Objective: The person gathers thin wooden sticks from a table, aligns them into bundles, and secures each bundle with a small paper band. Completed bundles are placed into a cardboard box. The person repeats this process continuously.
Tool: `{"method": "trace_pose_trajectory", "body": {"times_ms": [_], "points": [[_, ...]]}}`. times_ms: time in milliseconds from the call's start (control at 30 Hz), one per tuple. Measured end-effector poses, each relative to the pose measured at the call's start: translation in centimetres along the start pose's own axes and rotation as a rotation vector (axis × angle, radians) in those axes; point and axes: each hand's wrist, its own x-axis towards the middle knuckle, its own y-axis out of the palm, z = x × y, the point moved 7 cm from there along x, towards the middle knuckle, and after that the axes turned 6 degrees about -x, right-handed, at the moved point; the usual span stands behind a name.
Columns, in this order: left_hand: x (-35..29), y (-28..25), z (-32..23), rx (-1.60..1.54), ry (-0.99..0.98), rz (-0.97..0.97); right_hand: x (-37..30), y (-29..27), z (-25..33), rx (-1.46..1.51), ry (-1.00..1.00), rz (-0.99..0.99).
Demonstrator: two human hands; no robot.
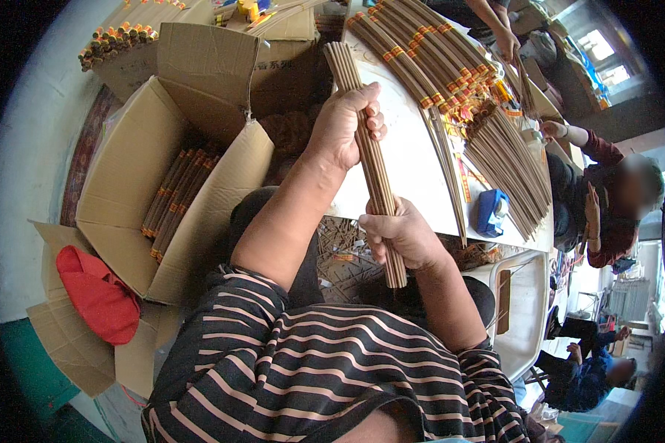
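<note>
My right hand (403,236) is closest to me, its fingers closed tight around the lower part of a bundle of brown sticks (368,159). The bundle runs up and away from me, crossing the near edge of the white worktop (414,159). Farther up the bundle, my left hand (345,125) wraps it too, fingers curled over its right side. Left of the bundle stands an open cardboard box (192,177) with banded bundles lying inside; a red cap (96,295) rests at its near corner. Right of the bundle, a blue tape dispenser (490,212) sits on the worktop. Beyond the bundle, banded stick bundles (421,52) lie in rows.
</note>
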Motion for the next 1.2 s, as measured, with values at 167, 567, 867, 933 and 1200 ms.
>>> {"method": "trace_pose_trajectory", "body": {"times_ms": [167, 567, 867, 933, 1200], "points": [[-1.2, -0.2, -1.2, 0.552, 0.195, -0.324, 0.3, -1.4, 0.3, -0.507, -0.057, -0.303], [-1.1, -0.2, 1.6, 0.287, 0.038, -0.143, 0.4, -2.2, 2.1, -0.702, -0.178, -0.441], [-1.7, 2.7, 1.3, 0.204, 0.028, 0.071, 0.5, -2.1, 1.3, -0.318, -0.101, -0.194], [-2.3, 4.7, 0.5, 0.404, 0.167, 0.083, 1.0, -3.2, 1.8, -0.611, -0.252, -0.445], [-5.9, 12.0, 0.5, 0.971, 0.514, 0.336, 1.6, -3.3, 3.8, -0.486, -0.634, -0.362]]}}
